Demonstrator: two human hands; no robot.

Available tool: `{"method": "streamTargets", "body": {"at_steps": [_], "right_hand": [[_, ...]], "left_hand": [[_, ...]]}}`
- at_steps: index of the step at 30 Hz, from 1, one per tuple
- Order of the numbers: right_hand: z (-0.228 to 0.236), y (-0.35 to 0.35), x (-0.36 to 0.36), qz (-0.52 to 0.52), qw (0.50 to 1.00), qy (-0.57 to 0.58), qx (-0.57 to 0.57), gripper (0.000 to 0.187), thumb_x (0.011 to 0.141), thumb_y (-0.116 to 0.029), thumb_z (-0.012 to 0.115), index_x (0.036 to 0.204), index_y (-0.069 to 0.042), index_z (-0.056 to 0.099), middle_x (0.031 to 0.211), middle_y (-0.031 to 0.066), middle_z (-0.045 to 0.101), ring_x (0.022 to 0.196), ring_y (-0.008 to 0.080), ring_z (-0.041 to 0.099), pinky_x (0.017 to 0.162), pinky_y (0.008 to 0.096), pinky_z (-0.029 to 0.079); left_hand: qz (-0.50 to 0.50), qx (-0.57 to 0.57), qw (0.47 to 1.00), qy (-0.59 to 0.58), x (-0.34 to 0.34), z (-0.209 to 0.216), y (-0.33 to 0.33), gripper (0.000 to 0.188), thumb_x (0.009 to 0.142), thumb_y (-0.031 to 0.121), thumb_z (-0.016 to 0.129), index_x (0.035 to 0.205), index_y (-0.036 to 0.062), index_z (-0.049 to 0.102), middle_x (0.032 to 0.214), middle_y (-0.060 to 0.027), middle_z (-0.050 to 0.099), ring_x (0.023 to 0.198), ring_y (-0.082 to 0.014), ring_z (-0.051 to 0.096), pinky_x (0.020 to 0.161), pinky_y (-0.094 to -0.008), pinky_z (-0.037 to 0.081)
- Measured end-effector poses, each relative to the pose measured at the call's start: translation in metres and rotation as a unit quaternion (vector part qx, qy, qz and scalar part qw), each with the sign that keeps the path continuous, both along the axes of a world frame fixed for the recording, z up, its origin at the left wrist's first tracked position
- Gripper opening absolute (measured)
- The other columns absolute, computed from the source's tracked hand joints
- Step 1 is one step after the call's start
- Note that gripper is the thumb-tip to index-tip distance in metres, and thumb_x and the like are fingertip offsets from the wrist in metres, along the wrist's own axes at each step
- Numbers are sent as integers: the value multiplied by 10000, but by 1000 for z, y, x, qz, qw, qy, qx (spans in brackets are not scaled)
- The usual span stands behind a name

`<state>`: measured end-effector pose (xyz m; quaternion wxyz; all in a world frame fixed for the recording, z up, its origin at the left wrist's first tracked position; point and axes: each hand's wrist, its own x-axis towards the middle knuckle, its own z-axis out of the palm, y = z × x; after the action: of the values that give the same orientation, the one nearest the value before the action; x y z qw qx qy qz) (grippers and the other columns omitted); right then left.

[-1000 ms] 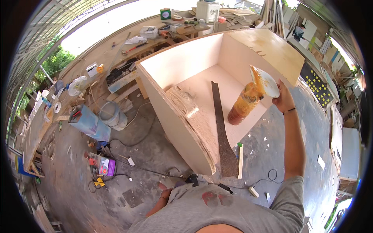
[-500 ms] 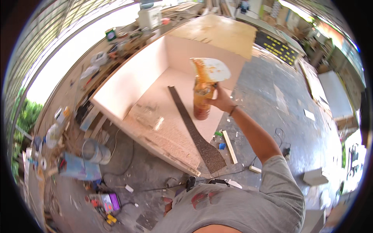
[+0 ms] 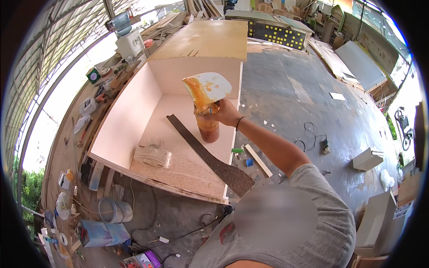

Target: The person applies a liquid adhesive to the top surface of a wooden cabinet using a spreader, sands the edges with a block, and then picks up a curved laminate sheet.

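My right hand [image 3: 220,114] grips a tall plastic bottle [image 3: 208,128] streaked with orange-brown, sticky-looking stuff. At its top is a broad white flat piece [image 3: 213,85] with a rounded edge, smeared with the same stuff. I hold the two over the pinkish inside of a large open box [image 3: 123,114]. Below them, a long dark brown strip [image 3: 196,149] lies slantwise across the box, its wide curved end reaching past the near edge. Near the box's left front corner sits a crumpled pale bundle [image 3: 154,156]. My left hand does not show.
A tan board [image 3: 203,38] covers the box's far end. To the left runs a cluttered bench [image 3: 71,129]. A bucket [image 3: 114,211] stands by the near left corner. At the right lie a wood batten [image 3: 258,161] and a corded tool [image 3: 325,146] on the grey floor.
The view has swung, so the box and bottle appear farther left. My right hand keeps its grip on the bottle above the box. Left fingers glimpsed at my side are out of view now.
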<state>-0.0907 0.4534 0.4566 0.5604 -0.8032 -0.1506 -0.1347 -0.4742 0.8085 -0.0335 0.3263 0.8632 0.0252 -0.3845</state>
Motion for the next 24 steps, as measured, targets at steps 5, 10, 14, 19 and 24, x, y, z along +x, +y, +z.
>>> {"method": "streamTargets", "body": {"at_steps": [5,10,14,19,24], "right_hand": [[7,-16,-12,4,989,-78,-122,665,531,-250,831,1113,-74,561,1112,80,583,1027,222,539,924,317,410],[3,-29,-36,-98,990,-51,-93,691,538,-262,830,1142,-77,550,1153,80,562,1067,213,513,959,323,373],[-8,-71,-54,-150,984,-88,-32,664,567,-249,826,1145,-72,553,1158,71,559,1078,199,503,962,325,367],[0,-124,-129,-250,964,-75,-50,600,614,-235,812,1126,-54,557,1112,72,577,1031,185,522,932,318,389],[-67,-183,-253,-425,904,-14,-55,664,650,-328,791,1179,-42,509,1159,82,548,1064,213,505,941,345,383]], "left_hand": [[-28,-5,1000,9,7,2,9,607,805,558,467,1132,57,568,1047,-166,593,974,-256,560,808,-382,439],[-56,-8,998,18,15,4,18,626,811,574,447,1148,58,558,1071,-164,584,994,-252,551,823,-382,434],[-84,-11,996,27,25,11,27,642,816,586,432,1162,58,550,1090,-163,576,1009,-250,545,835,-383,430],[-117,-7,992,43,28,19,33,661,822,601,412,1178,59,540,1113,-162,567,1029,-246,536,850,-383,425],[-162,5,985,66,38,34,32,681,829,617,392,1195,59,531,1137,-160,558,1048,-243,528,865,-384,420]]}}
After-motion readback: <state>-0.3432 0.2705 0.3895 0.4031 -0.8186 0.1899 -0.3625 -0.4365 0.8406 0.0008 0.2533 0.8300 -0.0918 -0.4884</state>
